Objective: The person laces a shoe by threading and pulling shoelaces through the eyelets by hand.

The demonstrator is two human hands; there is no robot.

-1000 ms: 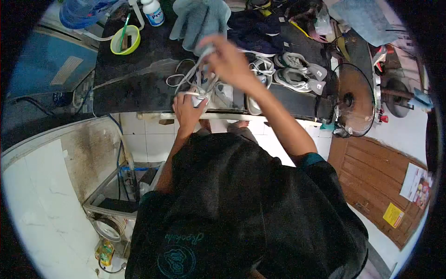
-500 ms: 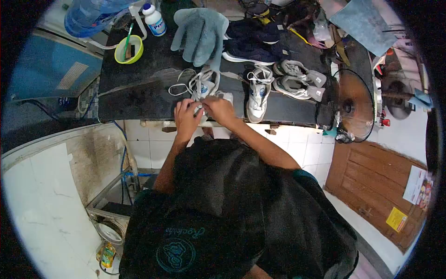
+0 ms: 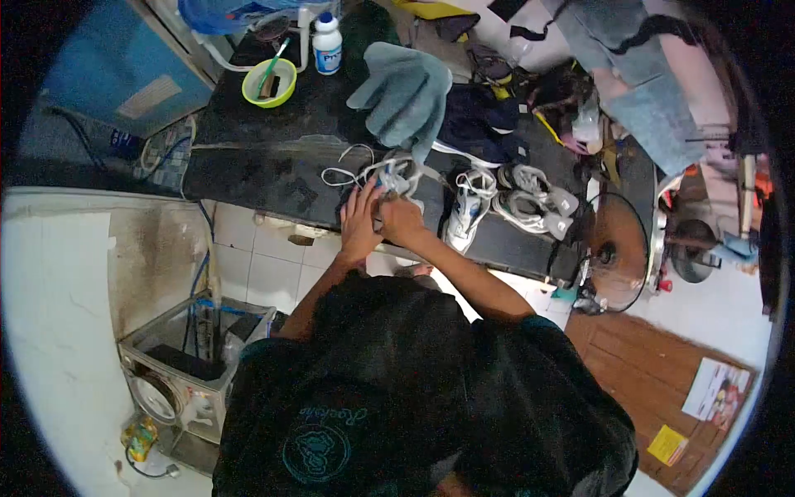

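Observation:
A white sneaker (image 3: 402, 177) with loose laces (image 3: 344, 171) looped out to its left lies near the table's front edge, its toe toward me and mostly covered by my hands. My left hand (image 3: 361, 222) holds the sneaker's left side near the toe, fingers long and slightly apart, thumb out of sight. Against the toe, my right hand (image 3: 402, 222) is closed with fingers curled; whatever it pinches is hidden. Just right of it stands a second white sneaker (image 3: 469, 209) with blue marks, toe toward me.
Grey shoes (image 3: 534, 207) and dark navy shoes (image 3: 489, 132) sit farther right and behind. A grey-blue glove (image 3: 406, 91) lies behind the sneaker. At the back left are a lime bowl (image 3: 281, 93) with a brush and a white bottle (image 3: 327, 50). A fan (image 3: 617, 253) stands right.
The view has shifted, so the table appears lower and turned a little. My left fingers look straighter against the sneaker. My right hand stays closed at the toe.

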